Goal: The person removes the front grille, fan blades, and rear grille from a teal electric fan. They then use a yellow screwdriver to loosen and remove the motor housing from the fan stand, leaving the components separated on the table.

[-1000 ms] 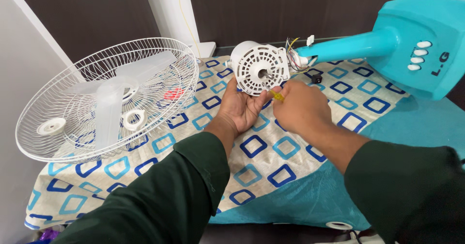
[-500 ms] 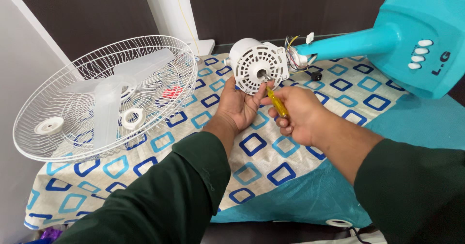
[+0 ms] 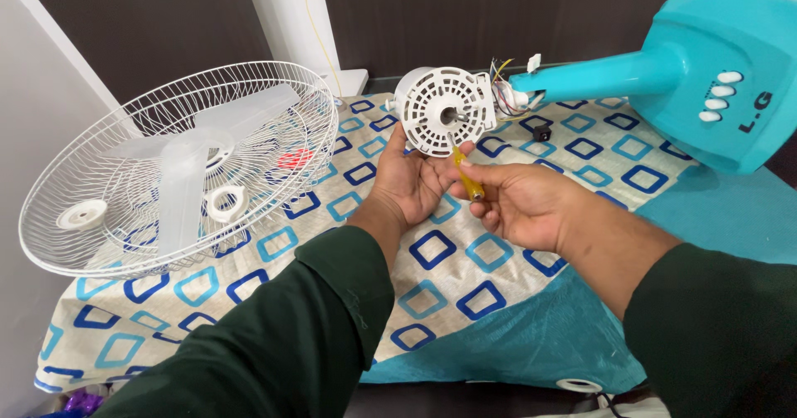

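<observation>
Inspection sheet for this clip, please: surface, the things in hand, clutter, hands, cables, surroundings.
Surface: cloth with blue and teal squares, spread over a raised surface.
Things in hand: white vented motor housing on the end of the teal fan stand; yellow-handled screwdriver, tip up toward the housing.
Clutter: white wire fan guard lying on the cloth with a clear blade, a ring and a cap inside it.
Hands: left hand under the housing, palm up, fingers touching its rim; right hand closed on the screwdriver.
Cables: coloured wires bare at the stand's neck.
Surroundings: dark wall, white post.
</observation>
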